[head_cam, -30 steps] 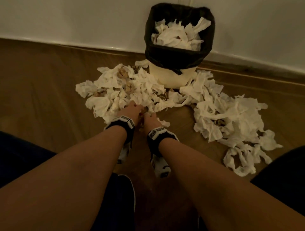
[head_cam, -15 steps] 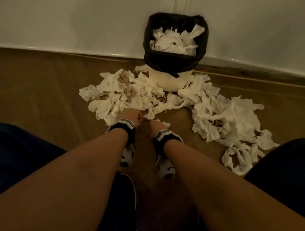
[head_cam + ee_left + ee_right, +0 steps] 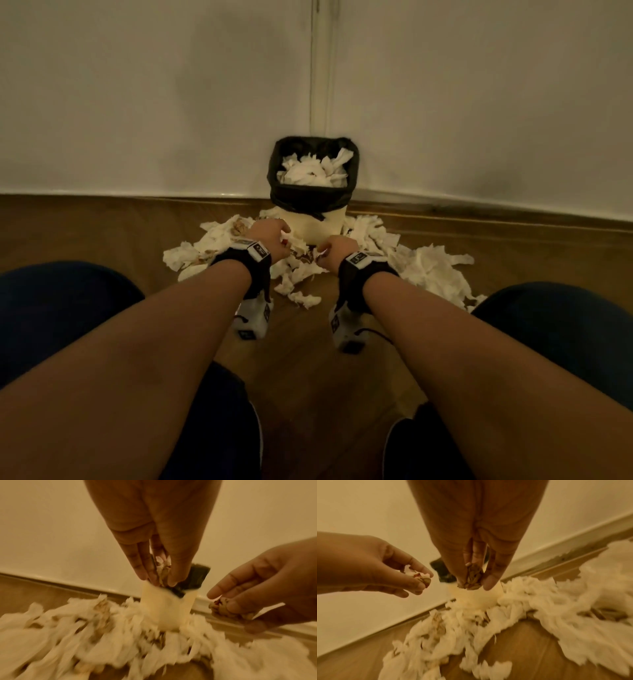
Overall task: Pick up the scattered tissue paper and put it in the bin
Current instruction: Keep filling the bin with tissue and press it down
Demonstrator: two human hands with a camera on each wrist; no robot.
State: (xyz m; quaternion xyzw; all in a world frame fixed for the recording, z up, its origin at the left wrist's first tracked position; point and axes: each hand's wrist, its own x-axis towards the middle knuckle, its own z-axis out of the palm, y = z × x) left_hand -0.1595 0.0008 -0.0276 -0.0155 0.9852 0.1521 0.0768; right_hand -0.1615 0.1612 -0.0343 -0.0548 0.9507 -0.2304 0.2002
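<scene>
Both hands (image 3: 270, 236) risen, apparently pinching tissue (image 3: 163, 569)

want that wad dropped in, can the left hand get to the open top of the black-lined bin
Probably yes: the left hand, pinching a small tissue wad, hangs just before the black-lined cream bin, nothing between; tissue already fills it near the rim.

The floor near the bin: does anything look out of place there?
Yes. Torn tissue paper lies scattered on the floor around the bin, which is nearly full, and some pieces look brown-stained.
</scene>
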